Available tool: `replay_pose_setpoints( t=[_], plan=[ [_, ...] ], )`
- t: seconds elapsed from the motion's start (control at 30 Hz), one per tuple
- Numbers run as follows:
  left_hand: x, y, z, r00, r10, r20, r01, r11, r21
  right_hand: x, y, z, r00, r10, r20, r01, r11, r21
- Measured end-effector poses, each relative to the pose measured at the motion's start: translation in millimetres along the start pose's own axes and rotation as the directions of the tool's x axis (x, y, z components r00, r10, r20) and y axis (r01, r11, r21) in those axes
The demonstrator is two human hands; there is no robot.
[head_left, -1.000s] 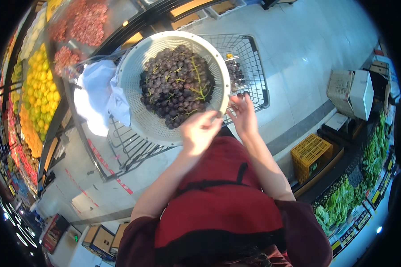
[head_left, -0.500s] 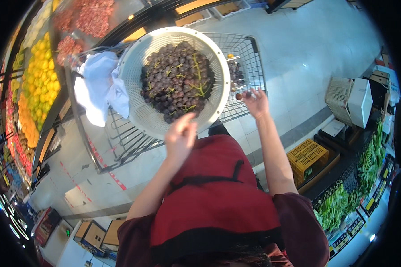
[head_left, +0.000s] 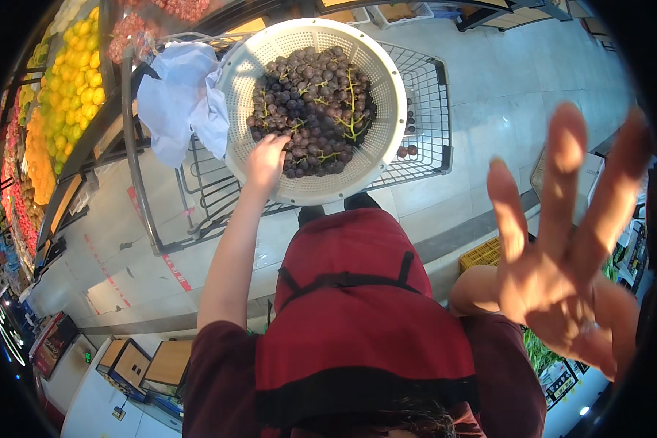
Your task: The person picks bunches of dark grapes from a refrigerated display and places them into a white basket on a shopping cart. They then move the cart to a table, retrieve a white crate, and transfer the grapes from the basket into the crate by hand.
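Dark purple grapes (head_left: 321,98) with green stems fill the middle of a round white perforated basket (head_left: 390,95). The basket rests on top of a metal shopping cart (head_left: 432,109). At the near left side of the grapes is my left hand (head_left: 265,162), its fingers drawn together against them; the fingertips are partly hidden. My right hand (head_left: 566,248) is raised close up on the right, fingers spread, holding nothing. Below the basket's right rim, a few loose grapes (head_left: 407,151) lie in the cart. A white cloth or bag (head_left: 179,102) hangs at the cart's left end.
Yellow fruit (head_left: 77,87) and other produce are heaped on a display at the left. Tiled floor (head_left: 511,95) spreads beyond the cart. Behind my right hand stand a yellow crate (head_left: 482,253) and leafy greens (head_left: 539,358). Wooden boxes (head_left: 168,361) sit at lower left.
My right hand has moved away from the cart's loose grapes and up close, with its fingers spread. My left hand has reached forward to the grapes. The whole view has shifted slightly.
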State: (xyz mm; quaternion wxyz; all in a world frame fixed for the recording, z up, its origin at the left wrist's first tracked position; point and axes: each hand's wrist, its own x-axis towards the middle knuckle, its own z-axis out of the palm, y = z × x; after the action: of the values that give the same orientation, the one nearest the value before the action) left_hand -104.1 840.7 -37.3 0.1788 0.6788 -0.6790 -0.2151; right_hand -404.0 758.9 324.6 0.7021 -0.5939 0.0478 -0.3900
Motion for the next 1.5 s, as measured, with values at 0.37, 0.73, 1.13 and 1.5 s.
replay_pose_setpoints(
  t=[0.37, 0.73, 1.13, 1.5],
  plan=[
    [29.1, -18.6, 16.2, 0.988, -0.122, 0.099, 0.101, 0.976, 0.192, -28.4, -16.6, 18.8, 0.99, 0.09, -0.109, -0.086, 0.996, 0.037],
    [14.1, 40.0, 35.9, 0.85, 0.433, 0.299, -0.488, 0.862, 0.139, -42.5, -21.5, 6.8, 0.933, 0.189, -0.306, -0.115, 0.963, 0.246],
    [6.6, 56.5, -13.0, 0.959, 0.236, -0.157, -0.248, 0.967, -0.06, -175.6, 260.4, -29.9, 0.292, 0.543, -0.788, -0.739, 0.651, 0.175],
    [-108.2, -144.9, -215.4, 0.598, -0.769, 0.223, 0.593, 0.237, -0.77, -184.5, 317.4, -3.8, 0.322, 0.154, -0.934, -0.858, 0.465, -0.219]
  ],
)
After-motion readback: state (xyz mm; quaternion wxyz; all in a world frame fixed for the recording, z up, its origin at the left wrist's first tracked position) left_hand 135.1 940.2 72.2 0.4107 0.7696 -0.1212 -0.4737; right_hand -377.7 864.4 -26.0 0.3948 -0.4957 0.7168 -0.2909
